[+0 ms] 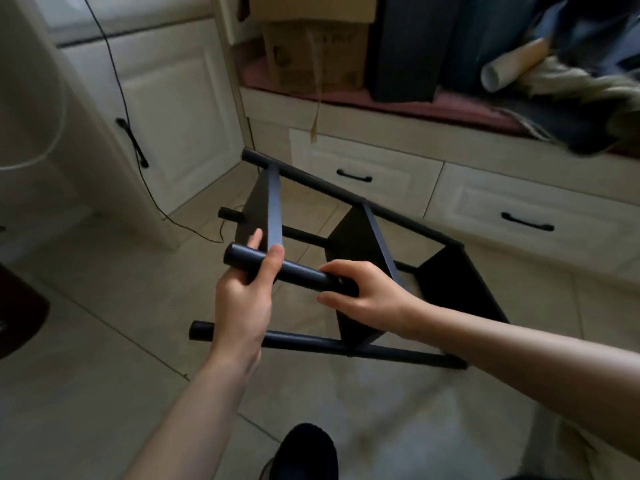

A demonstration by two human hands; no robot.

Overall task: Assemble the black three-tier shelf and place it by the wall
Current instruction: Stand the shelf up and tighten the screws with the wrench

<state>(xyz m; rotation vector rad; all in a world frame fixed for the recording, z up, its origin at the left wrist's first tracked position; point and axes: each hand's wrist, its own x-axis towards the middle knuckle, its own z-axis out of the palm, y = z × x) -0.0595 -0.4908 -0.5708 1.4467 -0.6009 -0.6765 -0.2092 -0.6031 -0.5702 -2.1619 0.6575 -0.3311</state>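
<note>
1. My left grip (247, 289) is wrapped round the near upper pole (294, 270) of the black shelf (360, 244), with the fingers reaching past the pole to the end board's (272, 209) edge.
2. My right grip (360, 289) curls over the same pole farther along, just beside the middle board (360, 237).
3. The shelf lies tipped on its side over the floor (104, 341); whether its lower pole (311, 342) touches the tiles I cannot tell.
4. Its far pole (311, 181) runs close along the cream drawers (381, 178), its end near the corner where they meet the cabinet door (173, 133).
5. Open tile spreads to my left and toward me; my dark shoe (304, 452) stands on it.
6. A black cable (131, 133) hangs down the cabinet door and trails onto the floor.
7. Above the drawers, cardboard boxes (311, 53) and a paper roll (512, 64) sit on a red-cushioned bench (450, 109).
</note>
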